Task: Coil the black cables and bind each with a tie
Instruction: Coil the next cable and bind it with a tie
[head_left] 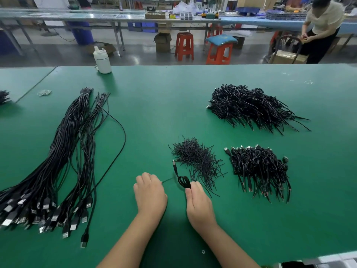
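Here, fingertips of the right hand (199, 205) pinched on the lower edge of a small coiled cable (184, 181), its plug end sticking up and away toward the far edge of the surface. Left hand (149, 192) curled knuckles-up just beside it, gripping a thin black strand that leads toward the coil — whether tie or cable tail, cannot tell. Both hands near the middle of the near edge.

Just beyond the coil, a loose heap of short black ties (197, 159). To its right, a pile of bound coils (259, 169) with bare wire ends pointing at the near edge; farther back toward the far right corner, a larger pile of the same (251, 105). Along the left side, a long bundle of uncoiled cables (63, 151), USB plugs massed at the near left corner, far ends cinched together.

Green table surface (154, 105), matte, with a seam at the far left. White bottle (102, 61) at the far edge. Beyond — grey floor, red stools (184, 45), long workbenches (77, 16), and a person (322, 26) standing at the right.
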